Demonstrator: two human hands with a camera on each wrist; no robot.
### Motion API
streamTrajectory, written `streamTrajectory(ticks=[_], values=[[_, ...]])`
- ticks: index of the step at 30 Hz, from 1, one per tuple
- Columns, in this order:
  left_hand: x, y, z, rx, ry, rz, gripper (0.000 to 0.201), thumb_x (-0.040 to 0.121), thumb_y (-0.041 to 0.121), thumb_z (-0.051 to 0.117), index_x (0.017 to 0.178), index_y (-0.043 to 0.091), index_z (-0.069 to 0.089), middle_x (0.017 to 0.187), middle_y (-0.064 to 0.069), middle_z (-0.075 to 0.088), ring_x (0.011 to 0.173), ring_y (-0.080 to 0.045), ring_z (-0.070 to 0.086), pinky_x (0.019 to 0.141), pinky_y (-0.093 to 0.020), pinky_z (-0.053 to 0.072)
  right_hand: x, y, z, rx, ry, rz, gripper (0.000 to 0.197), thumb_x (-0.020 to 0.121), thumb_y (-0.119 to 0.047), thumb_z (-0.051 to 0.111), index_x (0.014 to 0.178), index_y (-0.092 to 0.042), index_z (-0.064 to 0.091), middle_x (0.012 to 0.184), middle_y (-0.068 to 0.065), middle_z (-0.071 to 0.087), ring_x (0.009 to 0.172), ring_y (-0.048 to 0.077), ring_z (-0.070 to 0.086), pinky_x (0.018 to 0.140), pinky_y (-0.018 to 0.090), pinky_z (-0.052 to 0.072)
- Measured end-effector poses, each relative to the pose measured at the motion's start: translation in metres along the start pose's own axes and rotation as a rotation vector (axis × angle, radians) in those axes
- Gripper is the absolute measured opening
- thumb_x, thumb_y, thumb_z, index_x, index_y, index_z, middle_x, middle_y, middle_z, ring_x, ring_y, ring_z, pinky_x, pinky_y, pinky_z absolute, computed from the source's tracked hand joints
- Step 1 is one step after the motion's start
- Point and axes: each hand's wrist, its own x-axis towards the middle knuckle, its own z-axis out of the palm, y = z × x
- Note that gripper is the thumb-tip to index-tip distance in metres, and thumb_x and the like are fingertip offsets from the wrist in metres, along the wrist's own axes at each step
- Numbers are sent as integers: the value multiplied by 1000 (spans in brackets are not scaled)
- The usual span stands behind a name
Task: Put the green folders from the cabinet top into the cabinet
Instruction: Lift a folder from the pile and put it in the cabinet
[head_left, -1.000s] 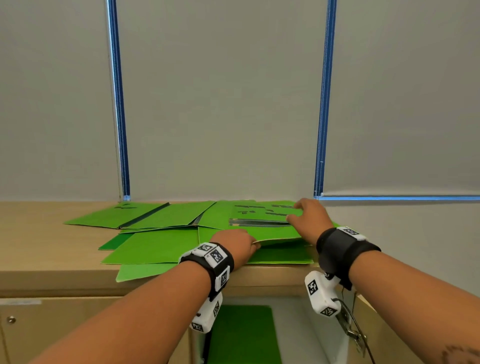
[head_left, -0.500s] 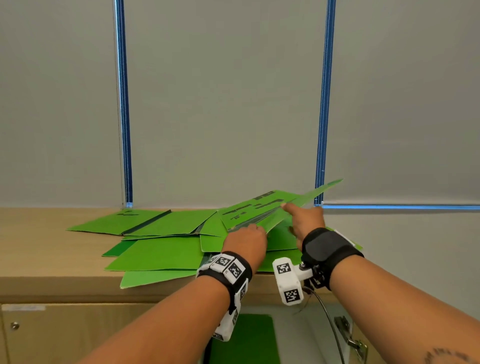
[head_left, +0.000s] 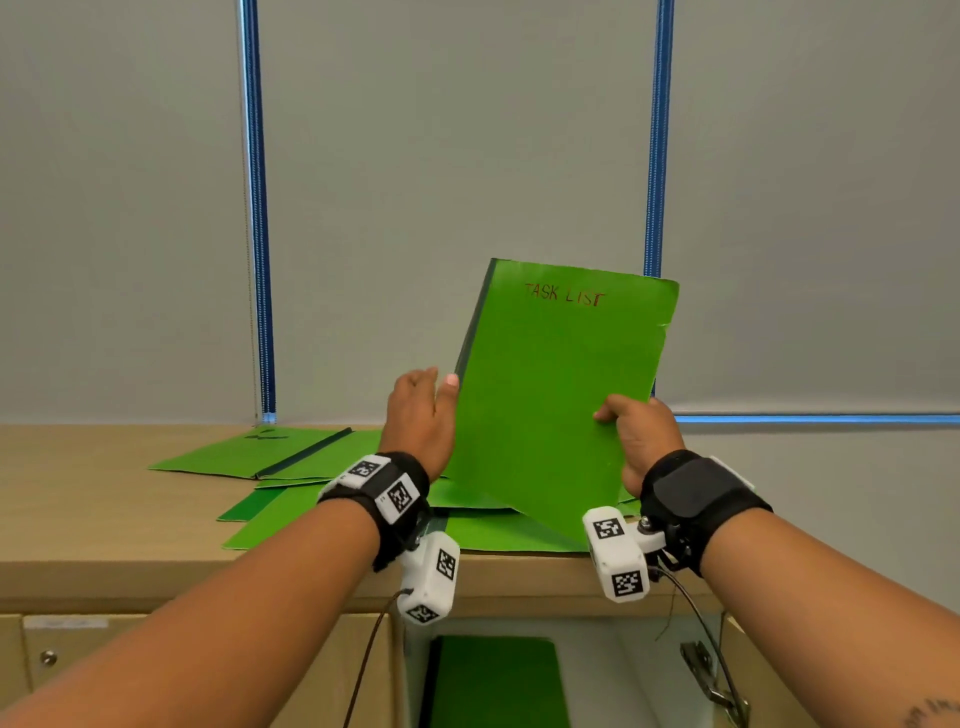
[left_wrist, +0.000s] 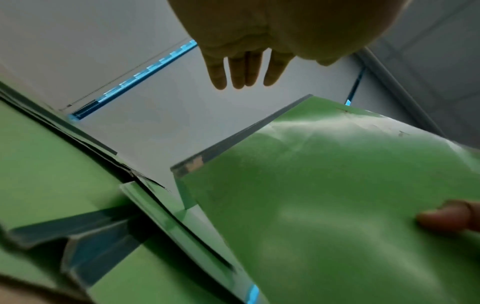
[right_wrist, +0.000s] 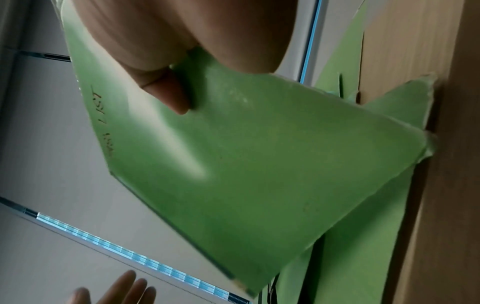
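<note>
A green folder (head_left: 561, 395) marked "TASK LIST" stands tilted up above the cabinet top (head_left: 104, 509), its lower corner over the pile. My right hand (head_left: 623, 421) pinches its right edge, thumb (right_wrist: 166, 92) on the front and fingers behind. My left hand (head_left: 428, 387) is beside the folder's left spine edge with its fingers (left_wrist: 244, 70) straight and gripping nothing. Several more green folders (head_left: 291, 457) lie overlapping on the cabinet top. Another green folder (head_left: 493, 680) lies inside the open cabinet below.
The wooden cabinet top runs along a grey wall with blue vertical strips (head_left: 257, 208). A closed door with a knob (head_left: 48, 658) is at lower left. The open door's hinge (head_left: 711, 675) hangs at lower right.
The top folder has been lifted off the pile and turned upright so its front faces me. My right hand now holds it by the right edge, and my left hand has let go and opened.
</note>
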Motion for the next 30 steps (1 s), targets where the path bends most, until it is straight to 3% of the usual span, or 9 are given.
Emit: streamTrajectory(ticks=[4, 8, 11, 14, 16, 19, 25, 28, 30], values=[[4, 1, -10, -77, 8, -149, 54, 103, 33, 32, 149, 4, 26, 155, -16, 26, 144, -24, 22, 117, -31, 13, -5, -3, 1, 17, -37, -19, 15, 72, 1, 57, 69, -11, 49, 88, 4, 48, 96, 24, 42, 89, 41, 27], [-4, 7, -13, -336, -13, -237, 54, 103, 37, 33, 150, 11, 28, 156, -5, 28, 144, -18, 25, 115, -27, 16, -8, -9, 1, 33, -66, -62, 20, 76, 0, 56, 63, -12, 47, 78, 1, 45, 81, 19, 41, 84, 39, 25], [-9, 11, -15, -353, 23, -179, 38, 103, 33, 36, 129, 10, 51, 125, -8, 58, 117, -25, 51, 93, -31, 37, -9, -13, 0, 58, -78, -114, 13, 74, -1, 56, 70, -12, 49, 77, 3, 45, 81, 22, 42, 74, 36, 33], [-10, 10, -18, -370, 136, -126, 28, 102, 26, 38, 95, 1, 49, 76, -5, 46, 73, -24, 43, 67, -34, 33, -7, -16, 1, 79, -89, -167, 41, 64, -7, 60, 104, -12, 52, 96, 7, 54, 85, 24, 50, 70, 35, 43], [-13, 11, -20, -406, 183, -101, 25, 101, 23, 40, 92, 2, 48, 71, 1, 39, 66, -19, 36, 63, -34, 32, -6, -18, 1, 64, -50, -174, 79, 51, -17, 65, 127, -18, 41, 121, 7, 49, 103, 26, 52, 82, 41, 47], [-21, 14, -24, -477, 236, -72, 23, 101, 21, 40, 92, 3, 51, 71, 3, 38, 63, -13, 34, 61, -31, 32, -8, -20, 0, 101, -78, -133, 98, 47, -21, 69, 138, -17, 33, 138, 10, 41, 121, 28, 46, 103, 49, 38], [-40, 7, -26, -513, 242, -73, 23, 102, 22, 38, 92, 7, 53, 74, 2, 41, 65, -12, 36, 63, -30, 33, -8, -12, -11, 67, -136, -130, 81, 56, -19, 71, 132, -13, 43, 133, 12, 53, 119, 27, 53, 92, 40, 40], [-51, -1, -22, -515, 222, -102, 24, 102, 25, 39, 93, 8, 53, 76, 1, 44, 69, -13, 39, 67, -30, 34, -9, -4, -18, 57, -157, -129, 57, 55, -20, 69, 109, -18, 53, 119, 15, 59, 110, 31, 56, 82, 41, 42], [-63, -5, -18, -530, 189, -125, 31, 96, 34, 39, 107, 11, 56, 93, 0, 58, 85, -15, 50, 79, -30, 40, -10, 5, -21, 55, -170, -128, 43, 52, -19, 67, 93, -19, 55, 105, 15, 61, 98, 29, 57, 81, 44, 44]])
